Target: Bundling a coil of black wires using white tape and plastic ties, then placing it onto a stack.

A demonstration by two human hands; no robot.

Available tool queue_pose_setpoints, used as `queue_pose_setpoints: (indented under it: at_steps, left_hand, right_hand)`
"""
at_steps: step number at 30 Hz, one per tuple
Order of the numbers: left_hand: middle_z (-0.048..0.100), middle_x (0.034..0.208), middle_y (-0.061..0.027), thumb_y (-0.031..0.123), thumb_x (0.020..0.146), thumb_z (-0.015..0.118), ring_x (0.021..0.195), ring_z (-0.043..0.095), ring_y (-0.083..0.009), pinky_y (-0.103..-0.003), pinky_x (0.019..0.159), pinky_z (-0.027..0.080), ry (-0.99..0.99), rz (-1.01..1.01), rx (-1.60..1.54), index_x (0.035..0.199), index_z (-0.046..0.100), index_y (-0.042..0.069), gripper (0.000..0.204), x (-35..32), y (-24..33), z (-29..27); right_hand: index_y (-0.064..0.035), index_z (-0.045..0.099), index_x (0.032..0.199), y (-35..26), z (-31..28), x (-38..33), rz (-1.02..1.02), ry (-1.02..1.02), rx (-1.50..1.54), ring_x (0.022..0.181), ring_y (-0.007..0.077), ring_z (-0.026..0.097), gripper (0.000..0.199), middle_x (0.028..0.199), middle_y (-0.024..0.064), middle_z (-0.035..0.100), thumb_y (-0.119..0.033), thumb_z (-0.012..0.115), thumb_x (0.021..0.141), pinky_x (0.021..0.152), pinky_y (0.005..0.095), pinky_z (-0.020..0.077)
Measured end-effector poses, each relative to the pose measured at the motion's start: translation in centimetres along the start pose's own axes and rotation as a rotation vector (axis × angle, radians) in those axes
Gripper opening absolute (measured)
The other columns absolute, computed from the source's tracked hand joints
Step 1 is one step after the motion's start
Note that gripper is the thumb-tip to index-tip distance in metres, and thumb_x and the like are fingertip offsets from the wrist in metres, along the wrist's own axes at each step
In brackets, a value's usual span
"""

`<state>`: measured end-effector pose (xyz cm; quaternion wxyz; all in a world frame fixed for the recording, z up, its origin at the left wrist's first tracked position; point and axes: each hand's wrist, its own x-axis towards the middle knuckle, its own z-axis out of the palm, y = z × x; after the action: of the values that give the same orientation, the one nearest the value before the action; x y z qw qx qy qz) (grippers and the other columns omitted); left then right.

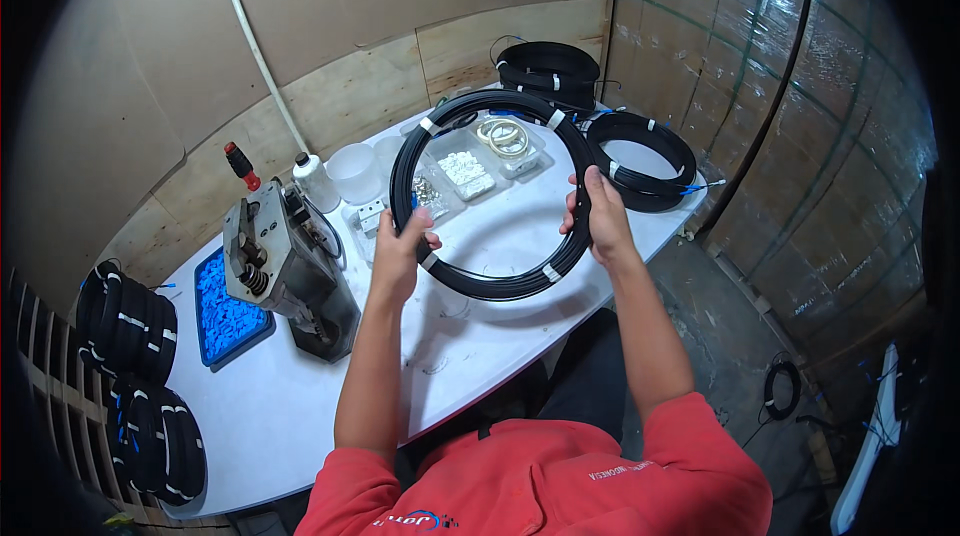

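Observation:
A large coil of black cable (490, 288), bound with white tape bands at intervals, is held up over the white table. My left hand (396, 254) grips its left side low down, fingers wrapped round the strands and thumb inside the ring. On the opposite side my right hand (603, 214) is closed round the coil, thumb lying along its front. Through the ring I see clear plastic boxes with small white pieces (465, 172), metal parts (425, 192) and a cream-coloured looped cord (503, 138). The coil hides part of these boxes.
Left of the coil stands a grey metal press (310, 286) beside a tray of blue pieces (225, 306). A white bottle (316, 183) and a translucent tub (354, 174) are behind. More black coils lie at the right (650, 151), back (548, 66) and far left (130, 326).

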<state>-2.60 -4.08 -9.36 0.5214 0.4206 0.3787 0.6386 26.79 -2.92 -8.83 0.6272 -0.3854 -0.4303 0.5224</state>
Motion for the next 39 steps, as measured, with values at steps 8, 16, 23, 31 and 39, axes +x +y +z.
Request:
queue_pose_setpoints:
  at_steps: [8, 16, 23, 31, 39]
  left_hand:
    - [0.051, 0.068, 0.0011, 0.014, 0.092, 0.071, 0.051, 0.048, -0.0095, -0.028, 0.049, 0.044, 0.166, -0.101, 0.088, 0.095, 0.059, 0.005, 0.015, 1.0, -1.8, -2.1]
    - [0.053, 0.069, 0.0001, 0.012, 0.091, 0.074, 0.053, 0.052, -0.0101, -0.028, 0.050, 0.046, 0.069, -0.025, 0.053, 0.090, 0.057, 0.007, 0.018, -1.2, -0.3, -0.3]
    - [0.056, 0.071, -0.0012, 0.012, 0.093, 0.072, 0.052, 0.052, -0.0109, -0.028, 0.050, 0.046, 0.110, -0.056, 0.020, 0.091, 0.057, 0.006, 0.017, -1.4, -1.0, -0.8]
    - [0.067, 0.093, -0.0075, 0.025, 0.091, 0.076, 0.088, 0.067, -0.0160, -0.033, 0.079, 0.054, 0.015, 0.070, 0.231, 0.108, 0.064, -0.001, 0.033, -0.7, 0.9, -0.8]
    - [0.052, 0.063, 0.0033, 0.021, 0.088, 0.080, 0.046, 0.046, -0.0062, -0.024, 0.041, 0.037, -0.265, -0.032, 0.451, 0.103, 0.065, 0.001, 0.029, 1.0, 5.9, 1.3]
  right_hand:
    - [-0.0038, 0.050, 0.119, 1.3, 2.1, -1.5, 0.040, 0.007, 0.153, 0.051, 0.0112, 0.047, 0.046, 0.073, 0.0021, 0.049, -0.048, 0.048, 0.106, 0.049, 0.0300, 0.0457]
    - [-0.0053, 0.053, 0.121, 3.2, 0.0, 1.5, 0.181, -0.016, 0.237, 0.051, 0.0103, 0.047, 0.051, 0.073, 0.0019, 0.050, -0.053, 0.049, 0.105, 0.048, 0.0294, 0.0445]
    - [-0.0074, 0.054, 0.123, 3.3, 0.1, 0.6, 0.200, -0.020, 0.239, 0.052, 0.0084, 0.045, 0.034, 0.073, 0.0000, 0.048, -0.034, 0.061, 0.103, 0.048, 0.0267, 0.0429]
    - [-0.0042, 0.054, 0.130, -1.1, -2.2, 1.2, 0.021, -0.340, 0.034, 0.051, 0.0061, 0.044, 0.036, 0.070, -0.0023, 0.045, -0.021, 0.066, 0.101, 0.047, 0.0249, 0.0409]
    - [-0.0013, 0.060, 0.124, -10.0, 1.5, 4.5, 0.055, -0.671, -0.584, 0.053, 0.0083, 0.050, 0.051, 0.070, -0.0007, 0.056, -0.037, 0.076, 0.092, 0.049, 0.0252, 0.0429]
